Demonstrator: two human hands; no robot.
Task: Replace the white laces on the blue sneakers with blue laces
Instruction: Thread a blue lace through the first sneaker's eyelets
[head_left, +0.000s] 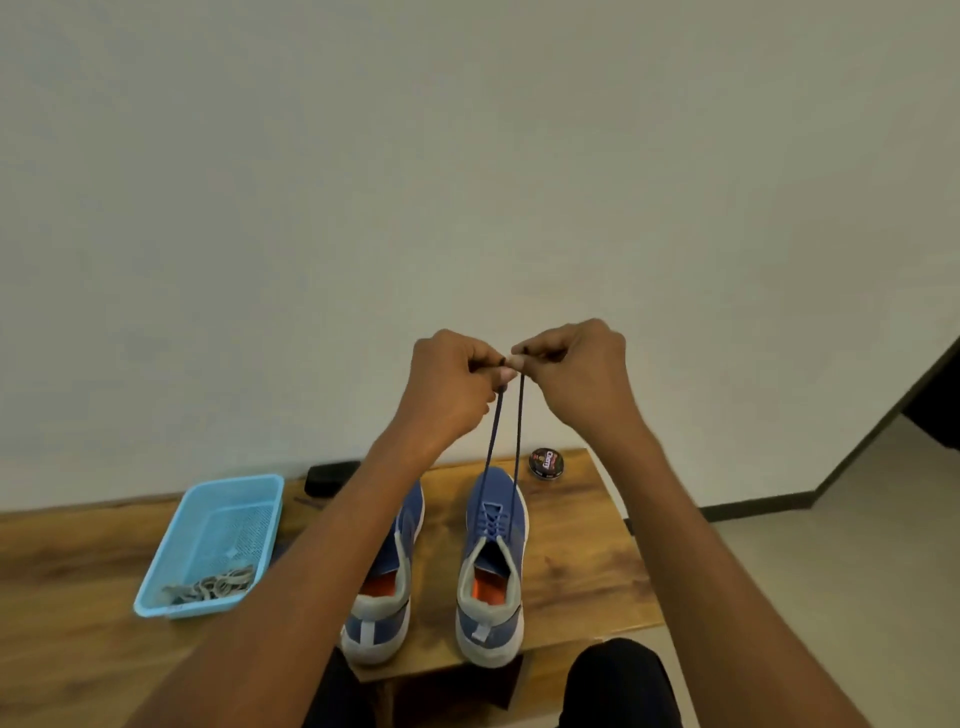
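Head view. Both hands are raised together above the wooden table (587, 566). The left hand (449, 387) and the right hand (574, 371) each have fingers curled, the thumb and fingers pinching one end of the blue lace (518, 441); the two sets of fingertips meet, touching or nearly so, at the top of the lace. From the pinched ends two strands of the lace run straight down, spreading slightly apart, to the right-side blue sneaker (493, 566) directly below the fingers, where the lace crosses through the lower eyelets; the upper eyelets near the tongue carry no lace. The left-side blue sneaker (387, 587) stands just beside it, below the left wrist and partly hidden by the left forearm; its lacing cannot be seen. Both sneakers point away from the person, heels near the table's front edge. Well to the left of the fingers and lower, a light blue plastic basket (171, 566) holds a heap of whitish laces (215, 586) in its near end. Below the right hand, beyond the sneaker's toe, lies a round shoe-polish tin (547, 462). A black oblong object (330, 477) lies below the left forearm by the wall.
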